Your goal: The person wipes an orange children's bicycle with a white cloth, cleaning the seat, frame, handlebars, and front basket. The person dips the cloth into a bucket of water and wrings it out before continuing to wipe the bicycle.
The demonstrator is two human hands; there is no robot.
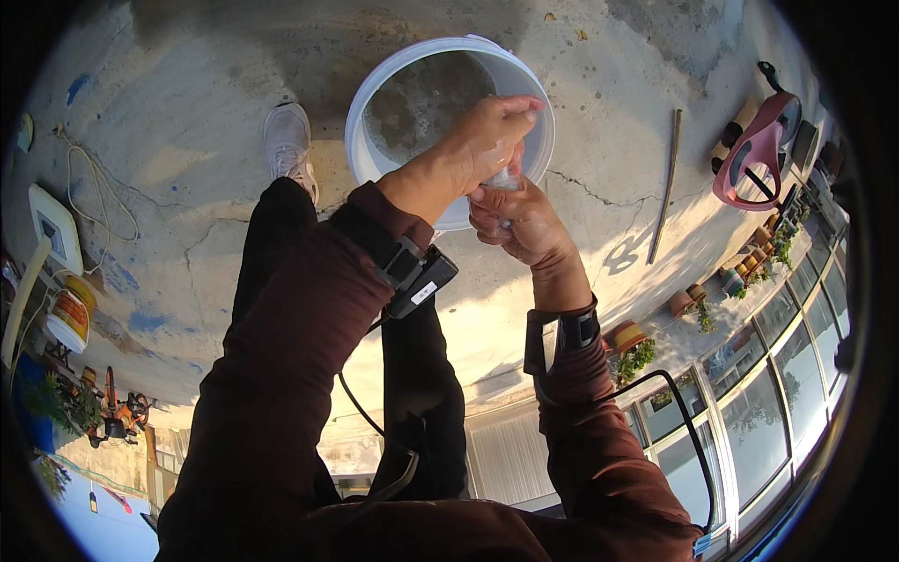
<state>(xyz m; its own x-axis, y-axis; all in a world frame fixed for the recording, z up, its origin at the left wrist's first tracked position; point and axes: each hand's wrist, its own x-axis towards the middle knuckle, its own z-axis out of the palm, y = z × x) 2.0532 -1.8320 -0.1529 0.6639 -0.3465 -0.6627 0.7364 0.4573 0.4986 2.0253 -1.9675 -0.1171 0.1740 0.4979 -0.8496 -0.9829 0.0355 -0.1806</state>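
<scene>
A white plastic bucket (356, 133) stands on the concrete before me, with cloudy, sudsy water (421, 105) inside. My left hand (488, 140) is over the bucket's right part, wet, its thumb pointing right. Close below it, my right hand (523, 221) is curled into a fist at the near right rim. A whitish, wet, crumpled piece of material (503, 180) shows between the two hands, gripped by both. Most of it is hidden by my fingers, so I cannot tell whether it is cloth or plastic.
My shoe (288, 144) is left of the bucket. A thin stick (665, 186) and a pink wheeled object (755, 158) lie to the right, with potted plants (628, 341) beyond. At left are a cable (98, 190), a floodlight-like panel (56, 228) and a paint bucket (72, 314). Straps with a black device (423, 281) sit at my wrists.
</scene>
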